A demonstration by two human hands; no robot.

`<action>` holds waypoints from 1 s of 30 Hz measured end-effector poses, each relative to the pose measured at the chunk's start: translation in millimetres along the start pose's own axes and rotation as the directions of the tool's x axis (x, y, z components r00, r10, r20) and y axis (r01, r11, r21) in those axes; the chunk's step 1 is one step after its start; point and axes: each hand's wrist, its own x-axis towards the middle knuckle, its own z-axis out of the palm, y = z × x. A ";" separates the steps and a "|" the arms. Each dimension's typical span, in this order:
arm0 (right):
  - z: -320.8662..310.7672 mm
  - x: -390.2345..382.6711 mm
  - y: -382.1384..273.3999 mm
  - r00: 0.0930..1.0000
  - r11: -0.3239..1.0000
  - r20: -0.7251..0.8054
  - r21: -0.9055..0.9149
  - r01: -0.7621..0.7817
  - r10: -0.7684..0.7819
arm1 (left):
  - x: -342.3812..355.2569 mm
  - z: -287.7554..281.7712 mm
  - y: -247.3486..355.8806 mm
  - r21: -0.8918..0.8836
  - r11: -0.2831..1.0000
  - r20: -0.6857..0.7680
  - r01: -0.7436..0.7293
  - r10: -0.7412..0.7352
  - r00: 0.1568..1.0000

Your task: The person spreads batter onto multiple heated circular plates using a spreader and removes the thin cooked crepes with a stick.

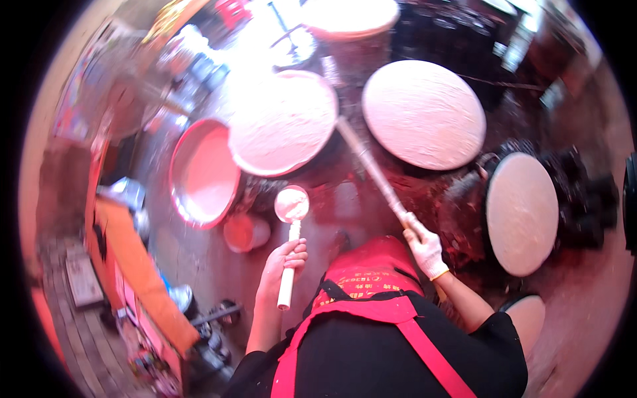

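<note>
My bare left hand (290, 255) is closed around the pale handle of a round scoop (291, 202) with white material in its bowl. My right hand (424, 249), in a white glove, grips a long pale stick (371, 169). Its far end reaches the right edge of a large round vessel (282, 126) filled with a pale, uneven mass; whether it touches cannot be told. Another round vessel (423, 113) with a pale surface stands to its right, and a red-rimmed basin (204, 171) of smooth pale material sits to its left.
A small bucket (245, 232) is below the basin. An oval pale-topped vessel (521, 212) stands at right among dark objects. An orange board (136, 272) with clutter runs along the left, below a blurred fan (123, 99). More containers (348, 16) stand at the back on the wet-looking floor.
</note>
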 end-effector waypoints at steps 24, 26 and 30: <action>339.2 250.1 -176.5 0.771 0.601 0.450 -0.486 0.635 -0.451 | -52.7 -115.2 183.8 -0.109 0.854 -0.171 -0.509 0.488 0.856; 314.1 276.2 -223.2 0.825 0.631 0.534 -0.580 0.516 -0.185 | -45.9 -111.3 200.5 -0.139 0.869 -0.148 -0.475 0.456 0.878; 234.9 366.8 -313.3 0.849 0.722 0.510 -0.536 0.438 -0.137 | -30.5 -90.5 223.6 -0.141 0.884 -0.070 -0.446 0.440 0.895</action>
